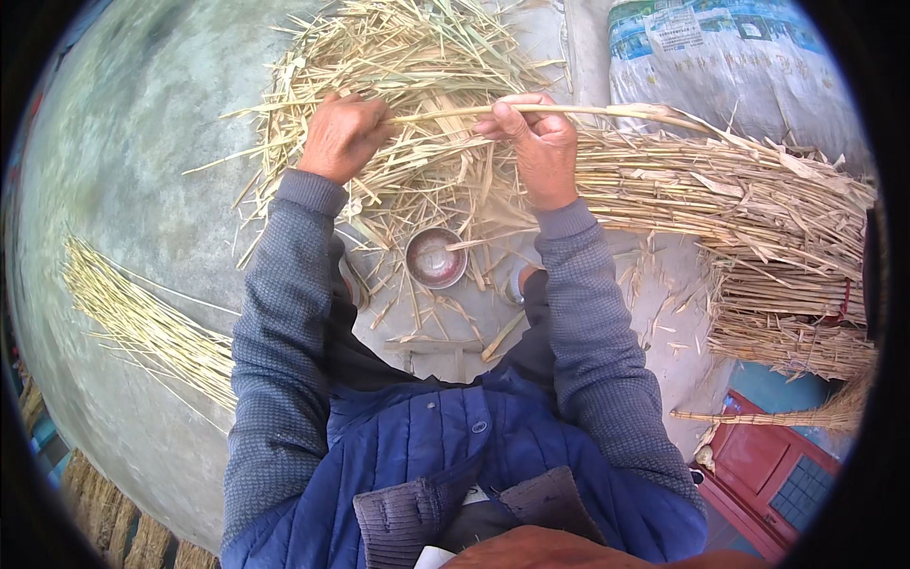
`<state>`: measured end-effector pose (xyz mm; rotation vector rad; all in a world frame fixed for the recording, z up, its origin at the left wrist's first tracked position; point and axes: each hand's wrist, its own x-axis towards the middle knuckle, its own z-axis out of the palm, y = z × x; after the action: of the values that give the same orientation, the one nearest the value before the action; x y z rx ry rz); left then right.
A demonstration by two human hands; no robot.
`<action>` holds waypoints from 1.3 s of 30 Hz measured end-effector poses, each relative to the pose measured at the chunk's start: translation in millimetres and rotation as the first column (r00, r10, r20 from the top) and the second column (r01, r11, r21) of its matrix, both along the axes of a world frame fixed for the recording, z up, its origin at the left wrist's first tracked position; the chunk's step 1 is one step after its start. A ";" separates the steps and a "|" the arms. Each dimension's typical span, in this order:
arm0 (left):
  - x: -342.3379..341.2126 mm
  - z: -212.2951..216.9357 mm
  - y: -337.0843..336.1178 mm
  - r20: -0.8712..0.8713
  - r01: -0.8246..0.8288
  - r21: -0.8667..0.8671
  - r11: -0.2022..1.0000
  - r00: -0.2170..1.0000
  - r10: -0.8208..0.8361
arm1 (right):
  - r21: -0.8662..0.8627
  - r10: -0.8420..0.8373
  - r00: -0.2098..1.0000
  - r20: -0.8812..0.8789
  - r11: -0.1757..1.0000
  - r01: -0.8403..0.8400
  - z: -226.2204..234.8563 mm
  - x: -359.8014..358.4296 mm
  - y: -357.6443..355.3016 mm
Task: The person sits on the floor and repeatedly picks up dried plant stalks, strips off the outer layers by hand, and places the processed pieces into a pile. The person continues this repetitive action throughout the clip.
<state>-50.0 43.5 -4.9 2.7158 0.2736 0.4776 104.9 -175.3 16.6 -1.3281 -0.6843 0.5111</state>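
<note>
A long dry reed stalk (441,115) runs level between my two hands, over a heap of straw-coloured husks and broken stalks (408,57). My left hand (343,136) is closed in a fist around its left end. My right hand (542,147) pinches it farther along between thumb and fingers. Past the right hand the stalk carries on with its leafy husk still on, above a thick bundle of unpeeled stalks (682,190). Below and between my hands, a small round metal bowl (437,258) stands on the ground between my feet.
At the left lies a bundle of clean yellow stalks (152,318) on the grey concrete floor (123,180). A white and blue woven sack (730,71) sits at the upper right. Lower right are more stalk bundles, a straw broom (815,412) and a red door (758,465).
</note>
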 end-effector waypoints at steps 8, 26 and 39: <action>5.6 -5.9 -14.1 0.188 0.084 -0.172 0.981 0.981 -0.051 | -0.078 -0.004 0.999 -0.050 0.997 0.000 0.3 -0.3 -1.7; 25.6 -0.7 -38.1 0.068 0.113 -0.761 0.639 0.993 -0.096 | -0.091 0.059 0.997 -0.050 0.994 -0.063 0.2 -8.3 -4.8; 31.0 -17.7 -14.9 0.026 -0.027 -0.845 0.534 0.995 0.092 | -0.088 -0.007 0.978 -0.207 0.996 -0.012 -11.0 0.0 -11.0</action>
<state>-19.0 28.6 -22.6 1.7118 0.4437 0.3216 104.8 -186.3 5.6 -1.3346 -0.4957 0.6780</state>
